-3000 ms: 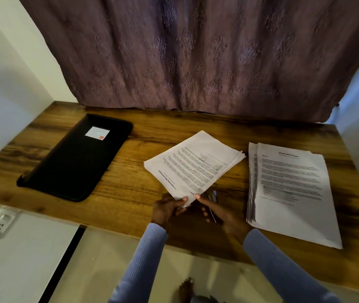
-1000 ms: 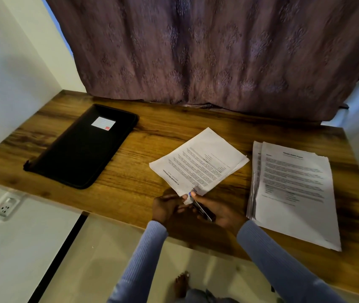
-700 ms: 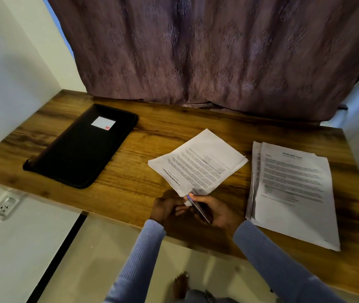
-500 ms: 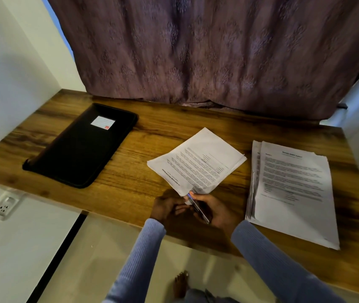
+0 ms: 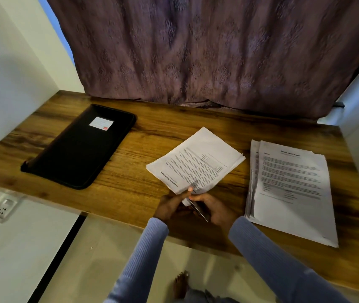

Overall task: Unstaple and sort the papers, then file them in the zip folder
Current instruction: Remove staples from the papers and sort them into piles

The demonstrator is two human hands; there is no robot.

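We pinch the near corner of the stapled packet (image 5: 196,162) in our left hand (image 5: 172,205); its long axis runs away toward the right. Our right hand (image 5: 214,209) grips a thin metal tool (image 5: 198,209), tip at that corner. The staple itself is hidden behind our fingers (image 5: 189,191). The zip folder (image 5: 80,147) lies well left on the worktop (image 5: 152,132).

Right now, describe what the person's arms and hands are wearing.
Both arms wear long, light blue, finely ribbed knit sleeves that reach the wrists, close-fitting at the cuffs. The left hand and right hand are bare, with no gloves; no rings, watch or bracelets show.
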